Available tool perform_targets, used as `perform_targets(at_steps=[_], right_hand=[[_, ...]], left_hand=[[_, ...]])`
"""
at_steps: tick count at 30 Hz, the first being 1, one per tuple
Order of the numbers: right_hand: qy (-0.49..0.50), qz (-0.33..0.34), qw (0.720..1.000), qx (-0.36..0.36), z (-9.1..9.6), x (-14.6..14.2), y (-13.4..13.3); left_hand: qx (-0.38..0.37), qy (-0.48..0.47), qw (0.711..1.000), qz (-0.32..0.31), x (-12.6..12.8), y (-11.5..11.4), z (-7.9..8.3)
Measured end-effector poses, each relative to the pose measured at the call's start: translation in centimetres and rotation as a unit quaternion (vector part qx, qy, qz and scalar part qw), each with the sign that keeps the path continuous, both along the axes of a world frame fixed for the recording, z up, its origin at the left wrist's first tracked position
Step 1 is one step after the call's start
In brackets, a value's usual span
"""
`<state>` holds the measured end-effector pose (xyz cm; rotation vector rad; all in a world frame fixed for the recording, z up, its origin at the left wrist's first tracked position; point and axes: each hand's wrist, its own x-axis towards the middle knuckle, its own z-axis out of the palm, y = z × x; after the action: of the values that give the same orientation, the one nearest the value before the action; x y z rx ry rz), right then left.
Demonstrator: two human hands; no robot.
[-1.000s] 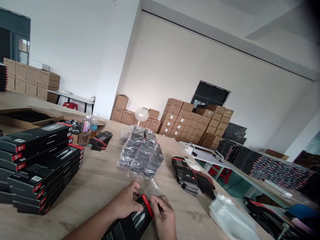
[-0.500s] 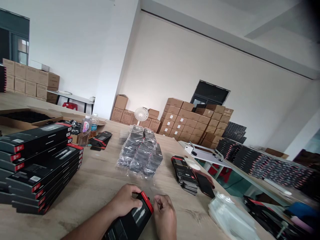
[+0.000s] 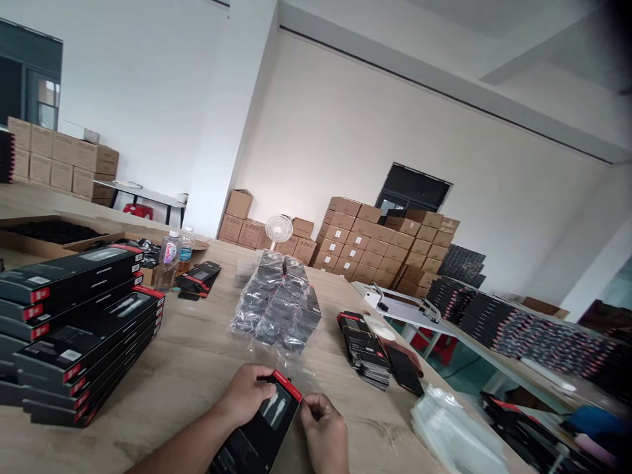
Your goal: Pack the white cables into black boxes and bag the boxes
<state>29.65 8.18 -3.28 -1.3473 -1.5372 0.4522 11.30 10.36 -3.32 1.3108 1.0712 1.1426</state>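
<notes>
The left hand (image 3: 247, 395) is closing around the upper part of a long black box (image 3: 261, 431) with a red end, which is lying low on the wooden table (image 3: 197, 355) just in front of the person. The right hand (image 3: 323, 431) is pinching at the red end of the box with its fingers curled, perhaps on a thin clear wrapper, though the view is too poor to be sure. Stacked black boxes (image 3: 79, 329) are standing to the left, and a pile of small bagged parts (image 3: 279, 306) is lying beyond the hands.

head cam | tilted view, forward over wooden table (image 3: 197, 355) | hands near bottom edge | far wall distant
</notes>
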Motion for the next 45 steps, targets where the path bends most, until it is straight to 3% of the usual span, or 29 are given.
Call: perform_targets(at_steps=[6, 11, 15, 21, 23, 26, 28, 31, 35, 39, 41, 45], right_hand=[[0.05, 0.002, 0.997, 0.06, -0.1, -0.3, -0.2], [0.098, 0.035, 0.993, 0.052, 0.5, -1.1, -0.4], [0.177, 0.051, 0.982, 0.033, 2.3, -1.4, -0.9], [0.192, 0.099, 0.975, 0.051, 5.9, -1.2, -2.5], [0.197, 0.113, 0.973, 0.031, 6.4, -1.2, -2.9], [0.195, 0.068, 0.978, 0.009, 6.8, -1.1, -3.2], [0.17, 0.048, 0.984, 0.003, 6.9, -1.0, -3.2], [0.125, 0.075, 0.989, -0.009, 6.5, -0.7, -3.0], [0.058, 0.108, 0.992, -0.011, 4.0, -0.1, -2.8], [-0.012, 0.099, 0.995, -0.015, 3.0, 0.6, -2.6], [0.007, 0.102, 0.995, -0.016, 3.6, 0.7, -2.5], [-0.009, 0.134, 0.99, -0.031, 3.7, 0.5, -2.2]], left_hand=[[0.02, -0.002, 1.0, 0.016, 0.3, -0.2, 0.6], [0.078, -0.028, 0.995, 0.062, 0.5, -0.8, 1.7], [0.149, -0.128, 0.978, 0.072, 1.0, -1.6, 3.5], [0.174, -0.209, 0.959, 0.083, 0.3, -2.3, 5.7], [0.169, -0.212, 0.96, 0.067, -0.1, -2.3, 5.9], [0.148, -0.217, 0.965, -0.003, -0.6, -2.3, 6.1], [0.136, -0.204, 0.968, -0.049, -1.0, -2.1, 6.1], [0.117, -0.16, 0.975, -0.098, -1.9, -1.4, 5.7], [0.106, 0.005, 0.987, -0.124, -3.3, -0.6, 3.7], [0.173, 0.191, 0.958, -0.126, -3.5, -1.0, 2.7], [0.204, 0.205, 0.95, -0.119, -3.0, -1.4, 3.2], [0.212, 0.119, 0.967, -0.08, -2.3, -1.7, 4.4]])
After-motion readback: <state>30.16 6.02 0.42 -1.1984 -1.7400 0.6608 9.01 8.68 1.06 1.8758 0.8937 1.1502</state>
